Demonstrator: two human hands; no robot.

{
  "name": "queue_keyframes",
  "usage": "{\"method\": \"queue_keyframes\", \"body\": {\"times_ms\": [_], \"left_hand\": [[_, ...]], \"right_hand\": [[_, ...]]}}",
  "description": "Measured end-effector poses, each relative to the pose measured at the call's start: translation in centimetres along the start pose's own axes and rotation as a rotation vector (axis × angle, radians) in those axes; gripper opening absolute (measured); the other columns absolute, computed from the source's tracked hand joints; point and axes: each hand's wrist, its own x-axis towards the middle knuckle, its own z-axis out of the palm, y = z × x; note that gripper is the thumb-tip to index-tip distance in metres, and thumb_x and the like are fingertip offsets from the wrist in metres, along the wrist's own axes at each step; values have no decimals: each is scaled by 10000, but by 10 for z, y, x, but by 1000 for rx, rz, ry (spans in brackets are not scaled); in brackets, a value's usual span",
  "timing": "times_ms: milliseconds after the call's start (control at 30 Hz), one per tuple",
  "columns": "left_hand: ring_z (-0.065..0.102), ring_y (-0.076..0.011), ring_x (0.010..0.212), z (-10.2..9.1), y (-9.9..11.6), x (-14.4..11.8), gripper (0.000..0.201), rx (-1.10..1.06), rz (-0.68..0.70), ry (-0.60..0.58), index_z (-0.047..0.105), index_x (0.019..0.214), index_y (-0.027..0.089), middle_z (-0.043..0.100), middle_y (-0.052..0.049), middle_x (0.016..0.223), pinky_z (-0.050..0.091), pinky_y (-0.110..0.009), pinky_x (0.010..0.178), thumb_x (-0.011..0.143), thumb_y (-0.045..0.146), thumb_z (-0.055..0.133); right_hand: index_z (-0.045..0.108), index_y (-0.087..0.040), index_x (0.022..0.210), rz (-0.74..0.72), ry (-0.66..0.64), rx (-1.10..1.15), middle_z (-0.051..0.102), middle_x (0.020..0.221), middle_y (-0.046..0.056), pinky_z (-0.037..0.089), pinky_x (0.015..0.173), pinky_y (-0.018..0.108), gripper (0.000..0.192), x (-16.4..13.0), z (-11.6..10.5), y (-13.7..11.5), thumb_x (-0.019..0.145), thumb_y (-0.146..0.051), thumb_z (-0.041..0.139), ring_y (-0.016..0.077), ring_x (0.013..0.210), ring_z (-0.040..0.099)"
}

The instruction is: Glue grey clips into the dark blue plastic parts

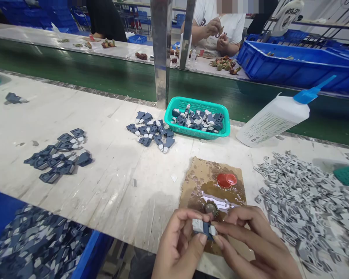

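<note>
A: Now, item one: what have your hands got?

B: Your left hand (178,244) and right hand (250,240) meet low at the table's (119,174) near edge, fingers closed on one small part (204,227), dark blue with pale grey ends. It sits pinched between both sets of fingertips, just above the stained card (192,182) with the red cap (227,180).

A: Item two: finished stock?

B: You have a dark blue pile (59,157) at your left, a second pile (152,133) beside the green basket (221,133), more in the basket, and what looks like more in the blue bin (93,252) below, though that corner is blurred.

A: Item three: outstanding?

B: The grey pieces (305,201) heaped at your right are plenty, so I judge much remains. The glue bottle (275,118) lies tilted beyond them.
</note>
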Motion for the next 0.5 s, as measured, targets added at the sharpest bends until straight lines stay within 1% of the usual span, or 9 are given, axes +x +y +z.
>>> {"method": "queue_keyframes", "body": {"times_ms": [100, 167, 200, 267, 333, 367, 400, 433, 500], "left_hand": [[649, -156, 975, 0, 0, -2, 123, 21, 16, -7, 687, 824, 264, 739, -2, 889, 487, -174, 789, 712, 267, 740], [642, -158, 1005, 1, 0, -4, 106, 63, 47, -7, 690, 836, 272, 742, -1, 900, 480, -167, 816, 734, 279, 719], [635, -160, 1022, 1, 0, -6, 93, 94, 72, -7, 692, 838, 277, 740, 3, 900, 474, -169, 836, 747, 280, 705], [623, -162, 1046, 1, -1, -8, 68, 156, 134, -15, 694, 838, 286, 734, 13, 889, 461, -176, 867, 773, 273, 677], [621, -168, 1048, 1, -2, -9, 67, 187, 185, -42, 698, 839, 290, 727, 19, 869, 457, -195, 886, 792, 272, 654], [620, -169, 1048, 1, -2, -9, 72, 179, 200, -59, 699, 845, 293, 725, 22, 860, 451, -207, 903, 796, 277, 649], [618, -169, 1052, 1, -3, -9, 79, 155, 210, -79, 698, 856, 297, 724, 26, 851, 439, -220, 926, 798, 284, 647], [611, -168, 1063, 2, -3, -9, 87, 122, 213, -97, 695, 868, 301, 724, 30, 849, 423, -232, 951, 798, 285, 647], [584, -167, 1108, 3, -3, -9, 104, 37, 193, -125, 690, 891, 303, 730, 26, 884, 393, -239, 984, 800, 278, 646]], "right_hand": [[616, -190, 1029, -32, -50, -32, 498, 870, 56, 519, 592, 192, 272, -1, -5, 0, 775, -93, 610, 134, 787, 536], [625, -197, 1038, -28, -102, -17, 519, 854, 57, 525, 608, 191, 266, 0, -10, -1, 789, -105, 600, 136, 790, 550], [633, -207, 1035, -14, -123, 7, 532, 845, 55, 526, 614, 188, 258, 1, -12, -2, 799, -111, 592, 136, 791, 560], [658, -238, 989, 64, -155, 92, 557, 828, 45, 526, 626, 184, 219, 3, -14, -3, 810, -134, 587, 134, 785, 586], [684, -262, 857, 234, -186, 252, 578, 799, 26, 520, 628, 176, 115, 5, -12, -5, 808, -193, 606, 131, 762, 608], [679, -261, 779, 365, -182, 361, 586, 777, 16, 516, 623, 176, 48, 5, -9, -7, 793, -250, 635, 133, 745, 613], [665, -255, 723, 508, -160, 480, 593, 754, 7, 514, 621, 182, 84, 5, -6, -9, 760, -330, 672, 139, 729, 614], [654, -249, 698, 653, -132, 588, 600, 733, 1, 508, 610, 188, 174, 5, -2, -11, 715, -416, 702, 143, 703, 607], [655, -243, 692, 881, -76, 715, 595, 661, -10, 484, 570, 184, 311, 1, 5, -18, 653, -547, 707, 130, 626, 569]]}}
